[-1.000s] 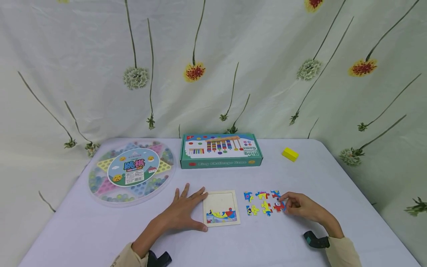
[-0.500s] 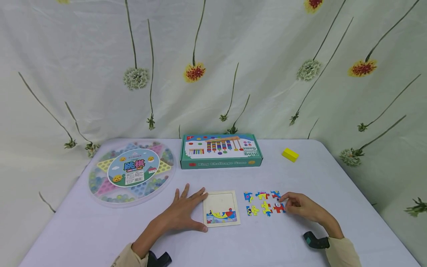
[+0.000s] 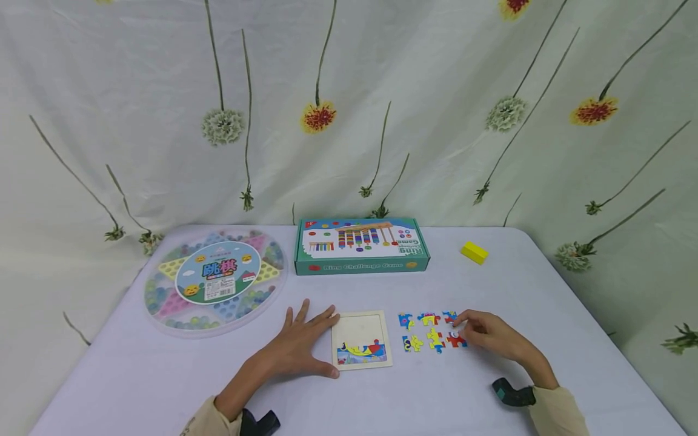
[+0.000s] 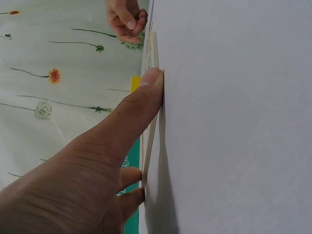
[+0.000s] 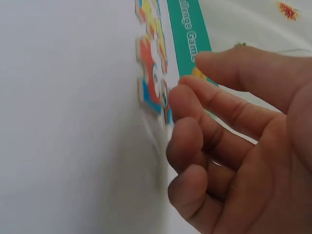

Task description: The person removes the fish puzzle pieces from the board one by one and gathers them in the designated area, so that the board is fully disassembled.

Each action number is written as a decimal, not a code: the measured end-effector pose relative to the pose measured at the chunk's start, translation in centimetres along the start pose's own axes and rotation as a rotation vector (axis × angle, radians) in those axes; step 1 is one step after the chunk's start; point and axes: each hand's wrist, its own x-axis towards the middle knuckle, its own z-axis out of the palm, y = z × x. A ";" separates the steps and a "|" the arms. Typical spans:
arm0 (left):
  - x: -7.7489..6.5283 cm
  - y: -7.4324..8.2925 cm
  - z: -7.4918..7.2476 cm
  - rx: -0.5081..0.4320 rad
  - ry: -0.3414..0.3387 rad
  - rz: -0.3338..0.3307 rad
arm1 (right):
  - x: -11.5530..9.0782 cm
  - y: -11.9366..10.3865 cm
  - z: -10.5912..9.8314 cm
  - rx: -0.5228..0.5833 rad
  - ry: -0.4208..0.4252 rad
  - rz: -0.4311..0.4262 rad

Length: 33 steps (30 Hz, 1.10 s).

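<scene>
A square wooden puzzle tray (image 3: 357, 327) lies on the white table, with assembled picture pieces (image 3: 362, 352) along its near side. My left hand (image 3: 297, 345) is spread at its left side; thumb and index finger touch the tray's edges. Right of the tray, several loose jigsaw pieces lie in two rows, among them a yellow piece (image 3: 436, 340) and a red piece (image 3: 455, 340). My right hand (image 3: 493, 334) hovers at the rightmost pieces, fingertips overlapping the upper right piece (image 3: 449, 316). In the right wrist view its fingers (image 5: 187, 139) are loosely bent, thumb apart, holding nothing.
A green Ring Challenge Game box (image 3: 362, 247) stands behind the tray. To its left lies a round Chinese checkers set (image 3: 174, 303) with marbles. A yellow block (image 3: 474, 252) sits at the back right. Behind the table hangs a flowered cloth (image 3: 436, 121).
My right hand has shifted slightly left and away from me, toward the upper right piece. The left hand, tray and loose pieces stay where they were.
</scene>
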 end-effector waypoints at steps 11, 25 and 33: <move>0.2 -0.2 0.1 0.010 -0.006 -0.015 | 2.8 -4.2 2.7 -0.087 0.054 -0.137; 0.2 -0.3 0.2 0.011 -0.013 -0.012 | 6.4 -9.0 7.7 -0.040 -0.092 -0.286; 0.2 -0.5 0.3 0.019 -0.012 -0.001 | 7.4 -10.8 9.8 -0.055 -0.215 -0.322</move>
